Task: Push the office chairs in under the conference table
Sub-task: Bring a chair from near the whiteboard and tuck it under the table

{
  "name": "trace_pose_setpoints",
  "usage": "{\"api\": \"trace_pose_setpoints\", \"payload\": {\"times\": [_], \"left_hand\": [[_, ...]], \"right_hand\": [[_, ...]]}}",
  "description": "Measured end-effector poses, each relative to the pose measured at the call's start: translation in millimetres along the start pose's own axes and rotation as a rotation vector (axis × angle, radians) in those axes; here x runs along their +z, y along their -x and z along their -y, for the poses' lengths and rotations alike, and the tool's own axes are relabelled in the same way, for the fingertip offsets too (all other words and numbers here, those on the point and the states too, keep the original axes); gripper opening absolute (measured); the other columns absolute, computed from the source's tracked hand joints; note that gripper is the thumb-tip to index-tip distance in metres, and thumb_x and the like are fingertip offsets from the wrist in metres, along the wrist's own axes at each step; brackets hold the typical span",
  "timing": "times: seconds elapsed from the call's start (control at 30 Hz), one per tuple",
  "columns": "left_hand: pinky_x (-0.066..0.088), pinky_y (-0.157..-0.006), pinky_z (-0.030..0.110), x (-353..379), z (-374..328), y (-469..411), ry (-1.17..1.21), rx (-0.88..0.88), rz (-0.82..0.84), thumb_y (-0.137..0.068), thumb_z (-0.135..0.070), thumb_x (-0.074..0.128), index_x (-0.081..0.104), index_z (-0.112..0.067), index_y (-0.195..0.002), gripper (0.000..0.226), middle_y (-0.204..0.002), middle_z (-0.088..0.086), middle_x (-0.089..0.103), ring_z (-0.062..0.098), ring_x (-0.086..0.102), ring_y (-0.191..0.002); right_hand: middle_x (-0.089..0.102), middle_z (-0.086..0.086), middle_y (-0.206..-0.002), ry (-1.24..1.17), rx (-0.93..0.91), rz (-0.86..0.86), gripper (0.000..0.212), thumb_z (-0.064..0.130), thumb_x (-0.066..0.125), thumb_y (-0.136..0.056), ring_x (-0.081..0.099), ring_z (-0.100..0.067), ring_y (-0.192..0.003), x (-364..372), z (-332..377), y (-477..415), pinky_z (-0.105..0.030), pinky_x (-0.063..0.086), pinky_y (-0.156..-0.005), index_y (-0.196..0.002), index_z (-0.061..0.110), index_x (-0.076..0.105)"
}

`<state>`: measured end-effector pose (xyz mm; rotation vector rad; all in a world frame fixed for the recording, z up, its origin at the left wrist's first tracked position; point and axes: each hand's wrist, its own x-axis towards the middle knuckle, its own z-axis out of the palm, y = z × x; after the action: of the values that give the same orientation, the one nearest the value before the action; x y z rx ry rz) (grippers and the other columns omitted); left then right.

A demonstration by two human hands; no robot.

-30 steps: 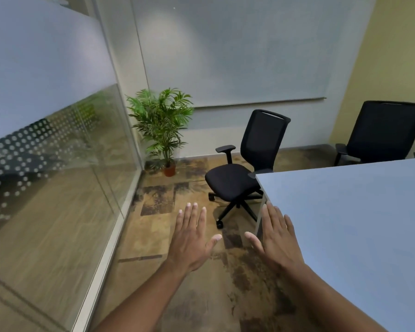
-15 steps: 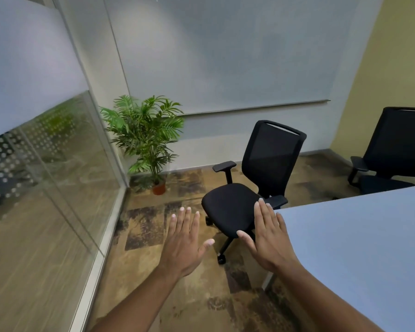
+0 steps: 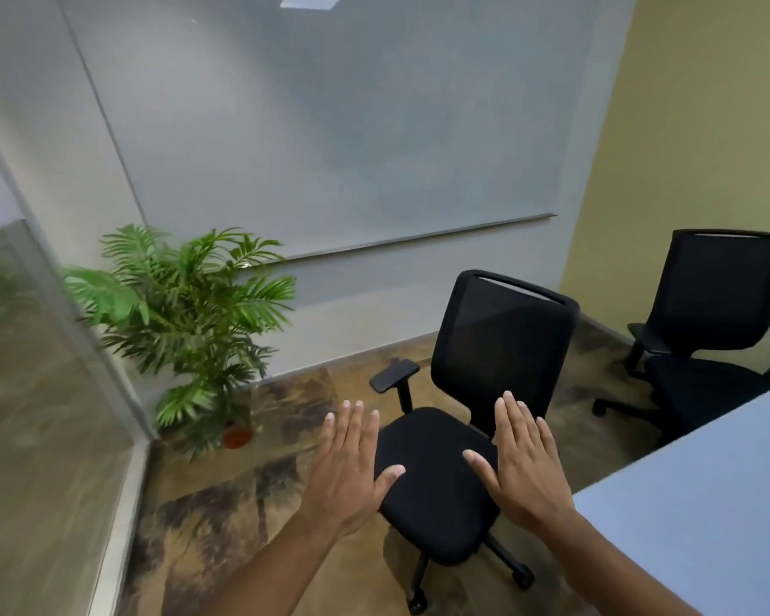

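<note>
A black mesh-backed office chair [image 3: 498, 349] stands on the floor just off the corner of the pale blue conference table [image 3: 707, 504], its seat turned toward me and to the left. My left hand [image 3: 352, 469] and my right hand [image 3: 521, 460] are held out flat, palms down, fingers apart, in front of the seat and holding nothing. Whether either hand touches the chair I cannot tell. A second black office chair [image 3: 721, 317] stands at the table's far side on the right, pulled back from it.
A potted palm [image 3: 183, 322] stands in the left corner by the glass partition [image 3: 41, 415]. A large whiteboard [image 3: 330, 126] covers the far wall and a yellow wall [image 3: 707, 148] closes the right side. Patterned floor lies between chair and plant.
I have come closer to the near chair, which now fills more of the view. Both hands, still spread, now lie over the chair seat instead of over the floor and table corner.
</note>
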<state>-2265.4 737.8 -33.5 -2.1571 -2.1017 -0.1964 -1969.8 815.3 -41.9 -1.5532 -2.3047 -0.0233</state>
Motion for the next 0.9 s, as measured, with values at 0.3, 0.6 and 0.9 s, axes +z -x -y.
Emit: {"api": "trace_pose_setpoints", "payload": {"times": [0.3, 0.6, 0.9], "left_hand": [[-0.016, -0.133, 0.052, 35, 72, -152, 0.027, 0.136, 0.026, -0.102, -0.083, 0.001, 0.002, -0.015, -0.173, 0.098, -0.181, 0.013, -0.006, 0.029, -0.021, -0.165], [-0.022, -0.13, 0.05, 74, 123, -351, 0.015, 0.288, 0.054, -0.1, -0.083, -0.004, 0.0, -0.017, -0.173, 0.098, -0.181, 0.013, -0.006, 0.03, -0.021, -0.165], [-0.018, -0.132, 0.05, 88, 175, -529, 0.041, 0.382, 0.045, -0.1, -0.084, -0.003, -0.001, -0.016, -0.173, 0.1, -0.18, 0.013, -0.008, 0.029, -0.025, -0.164]], "right_hand": [[-0.008, -0.008, -0.18, 0.047, 0.179, 0.006, 0.099, 0.084, 0.006, -0.103, -0.005, -0.025, -0.166, 45, 13, -117, -0.049, 0.004, -0.135, -0.171, 0.013, -0.005], [0.007, -0.015, -0.18, 0.065, 0.348, -0.051, 0.098, 0.079, 0.014, -0.105, 0.008, -0.031, -0.166, 105, -6, -266, -0.055, 0.016, -0.133, -0.17, 0.006, 0.008], [0.011, -0.017, -0.179, 0.06, 0.497, -0.098, 0.097, 0.078, 0.019, -0.105, 0.01, -0.031, -0.166, 138, -12, -412, -0.056, 0.017, -0.133, -0.17, 0.006, 0.009]]}}
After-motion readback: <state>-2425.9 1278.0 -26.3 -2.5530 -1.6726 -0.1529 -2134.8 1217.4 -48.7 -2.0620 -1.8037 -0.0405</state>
